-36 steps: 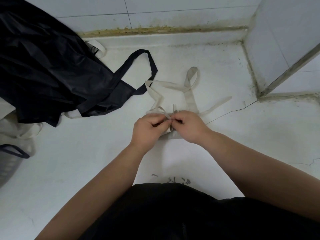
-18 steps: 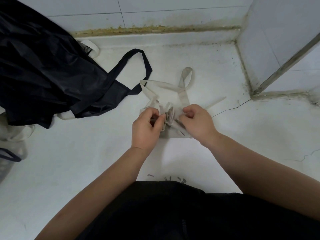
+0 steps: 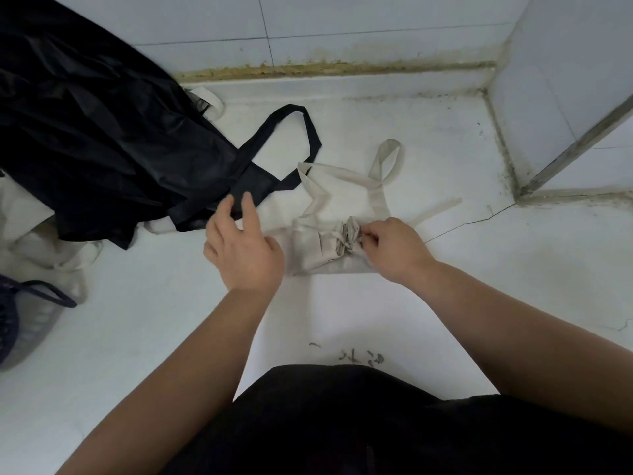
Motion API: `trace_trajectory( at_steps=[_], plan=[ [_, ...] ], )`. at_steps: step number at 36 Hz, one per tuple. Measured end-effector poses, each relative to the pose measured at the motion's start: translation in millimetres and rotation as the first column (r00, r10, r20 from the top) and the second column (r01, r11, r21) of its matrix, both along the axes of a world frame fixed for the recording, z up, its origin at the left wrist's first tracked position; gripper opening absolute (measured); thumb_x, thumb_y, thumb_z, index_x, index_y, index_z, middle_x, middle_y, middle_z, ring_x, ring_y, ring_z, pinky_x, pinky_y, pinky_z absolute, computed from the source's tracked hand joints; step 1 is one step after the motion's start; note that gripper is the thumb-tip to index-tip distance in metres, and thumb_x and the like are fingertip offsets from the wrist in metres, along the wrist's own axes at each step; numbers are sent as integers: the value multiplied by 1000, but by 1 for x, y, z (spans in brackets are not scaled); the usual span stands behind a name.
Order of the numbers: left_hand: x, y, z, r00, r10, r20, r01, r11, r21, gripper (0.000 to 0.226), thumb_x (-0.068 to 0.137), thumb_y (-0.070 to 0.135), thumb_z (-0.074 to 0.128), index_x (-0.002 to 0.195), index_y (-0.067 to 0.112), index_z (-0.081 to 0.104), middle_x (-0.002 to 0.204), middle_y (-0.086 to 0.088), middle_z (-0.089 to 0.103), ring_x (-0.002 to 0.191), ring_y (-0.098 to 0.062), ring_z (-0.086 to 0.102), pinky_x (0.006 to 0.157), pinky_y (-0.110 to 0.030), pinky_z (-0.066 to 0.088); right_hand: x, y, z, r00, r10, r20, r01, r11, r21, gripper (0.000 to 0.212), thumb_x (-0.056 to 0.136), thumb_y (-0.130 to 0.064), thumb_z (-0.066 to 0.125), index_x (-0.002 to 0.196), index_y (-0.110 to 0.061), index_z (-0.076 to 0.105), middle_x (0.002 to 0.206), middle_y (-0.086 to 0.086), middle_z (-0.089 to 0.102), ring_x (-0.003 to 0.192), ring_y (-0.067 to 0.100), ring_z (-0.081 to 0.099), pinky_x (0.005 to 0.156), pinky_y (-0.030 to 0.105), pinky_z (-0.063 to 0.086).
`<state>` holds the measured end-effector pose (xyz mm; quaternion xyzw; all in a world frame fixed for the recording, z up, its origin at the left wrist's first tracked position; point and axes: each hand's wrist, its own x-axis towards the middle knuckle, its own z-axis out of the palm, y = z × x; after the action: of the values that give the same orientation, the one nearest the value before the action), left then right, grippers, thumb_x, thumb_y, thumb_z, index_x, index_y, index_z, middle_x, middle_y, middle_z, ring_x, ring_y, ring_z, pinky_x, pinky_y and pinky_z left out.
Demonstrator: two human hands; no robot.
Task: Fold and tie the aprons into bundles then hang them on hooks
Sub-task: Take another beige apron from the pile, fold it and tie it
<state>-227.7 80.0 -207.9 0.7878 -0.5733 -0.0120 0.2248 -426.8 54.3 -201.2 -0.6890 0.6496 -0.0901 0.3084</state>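
Floor: left hand now off bundle

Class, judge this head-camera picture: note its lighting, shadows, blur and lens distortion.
Head view: soft, even light, no glare; only faint shadows under the left hand and beige apron bundle; left fingertips slightly blurred; black apron shows little detail; wide lens stretches the forearms.

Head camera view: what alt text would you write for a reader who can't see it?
Seen from above, a person's right hand pinches the knot on a folded beige apron lying on a white surface. The left hand is open, fingers spread, at the edge of a crumpled black apron.
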Motion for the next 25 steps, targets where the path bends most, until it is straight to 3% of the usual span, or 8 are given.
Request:
trace_trajectory(
  at_steps=[3, 6, 8, 12, 15, 17, 21, 25],
  plan=[
    [-6, 4, -1, 862, -507, -6, 507, 862, -21, 64, 76, 18, 39, 139, 8, 47, 144, -18, 43, 133, -36, 35, 107, -48, 30, -2, 4, 1, 999, 44, 19, -45, 998, 54, 33, 96, -19, 41, 122, -18, 61, 108, 11, 48, 102, 27, 50, 88, 29, 39],
    [-15, 5, 3, 704, -710, 0, 695, 690, 204, 70, 78, 28, 25, 146, 20, 38, 147, -2, 44, 142, -26, 27, 114, -45, 13, -7, 7, 6, 998, 56, -11, -55, 997, 60, 34, 95, -20, 44, 127, -17, 57, 124, 10, 40, 110, 29, 49, 100, 32, 38],
    [-16, 3, 0, 686, -728, -15, 696, 650, 304, 72, 78, 32, 16, 147, 26, 36, 140, 3, 49, 140, -22, 30, 115, -45, 5, -10, 6, 10, 993, 92, -76, -89, 995, 40, 32, 96, -20, 45, 123, -11, 58, 131, 11, 35, 116, 30, 45, 99, 29, 36],
    [-9, -1, -7, 650, -755, 87, 732, 653, 193, 53, 84, 24, 34, 132, 20, 58, 106, -3, 62, 105, -22, 47, 106, -55, 29, -17, 7, 10, 981, 161, -109, -163, 987, -5, 29, 96, -13, 43, 120, -6, 58, 139, 9, 37, 121, 31, 45, 99, 30, 35],
    [-3, 4, -14, 654, -752, 80, 741, 658, 134, 50, 87, 23, 39, 132, 11, 56, 121, -16, 57, 107, -34, 54, 100, -53, 39, -26, 15, 5, 988, 147, -35, -150, 983, -103, 30, 96, -13, 45, 123, -6, 56, 131, 8, 47, 115, 28, 50, 97, 34, 39],
    [1, 10, -16, 665, -745, 57, 733, 665, 143, 56, 85, 27, 40, 138, 10, 49, 135, -22, 45, 118, -35, 45, 101, -47, 38, -31, 22, 2, 991, 135, -14, -135, 981, -138, 34, 96, -15, 46, 128, -7, 55, 133, 9, 48, 116, 27, 51, 97, 30, 38],
    [8, 16, -22, 701, -706, -104, 712, 682, 166, 69, 81, 40, 43, 146, 17, 36, 138, -16, 40, 124, -27, 35, 103, -43, 39, -36, 27, -1, 974, 223, -44, -224, 974, -42, 49, 89, -32, 44, 135, -14, 51, 144, 9, 37, 125, 29, 45, 103, 29, 35],
    [11, 18, -27, 754, -623, -206, 653, 744, 140, 72, 83, 49, 43, 146, 14, 37, 136, -11, 43, 120, -24, 38, 102, -36, 38, -35, 25, -4, 947, 290, -140, -293, 956, 3, 63, 81, -31, 59, 140, -18, 41, 149, 5, 27, 130, 29, 37, 108, 35, 32]
  ],
)
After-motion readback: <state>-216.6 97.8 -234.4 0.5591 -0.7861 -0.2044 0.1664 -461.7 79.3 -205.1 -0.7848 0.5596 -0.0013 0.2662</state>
